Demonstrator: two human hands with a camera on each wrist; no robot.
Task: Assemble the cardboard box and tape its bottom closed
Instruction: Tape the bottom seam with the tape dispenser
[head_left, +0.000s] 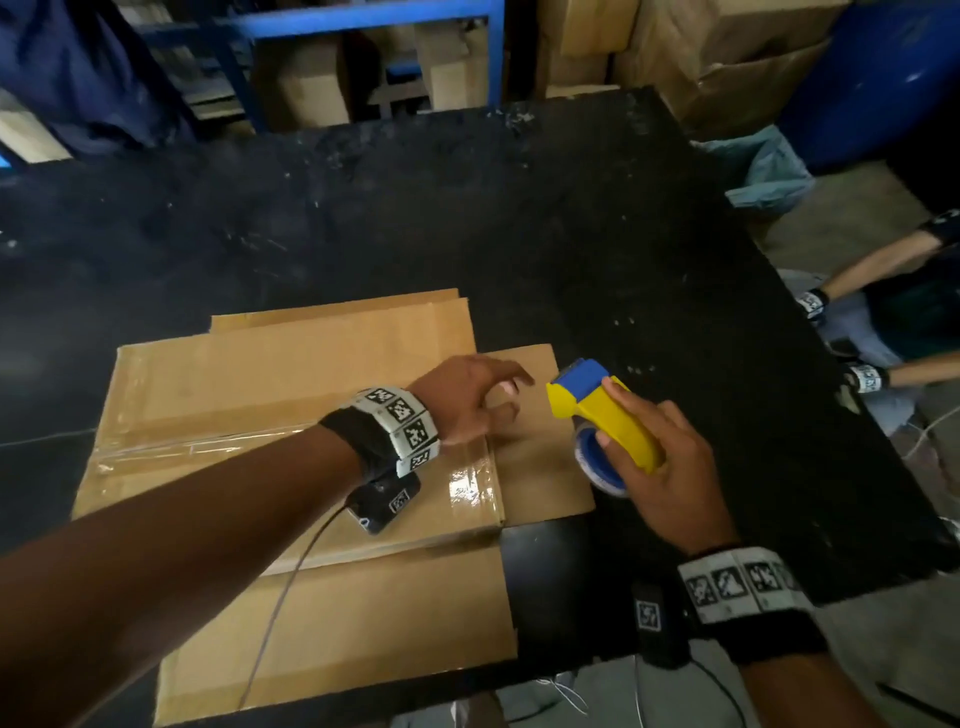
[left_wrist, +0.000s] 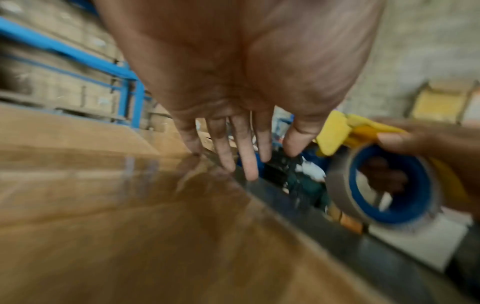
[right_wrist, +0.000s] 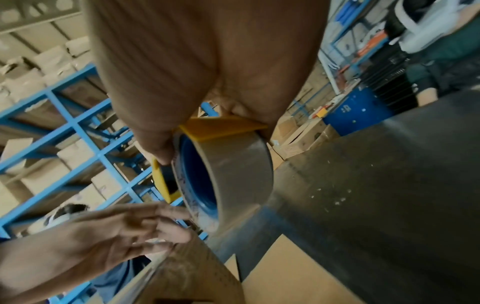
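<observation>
Head view, left to right: box sits bottom-up on the black table, clear tape strip along the seam. Left hand hovers at the right edge, fingers spread, gripping nothing. Right hand wraps the tape gun just beside it. Risk: tape end at that edge isn't pressed down and could lift; a loose tail could also stick to fingers.

A warehouse or packing room: blue steel shelving stacked with cardboard cartons, more cartons and a blue drum beyond the scuffed black counter.
</observation>
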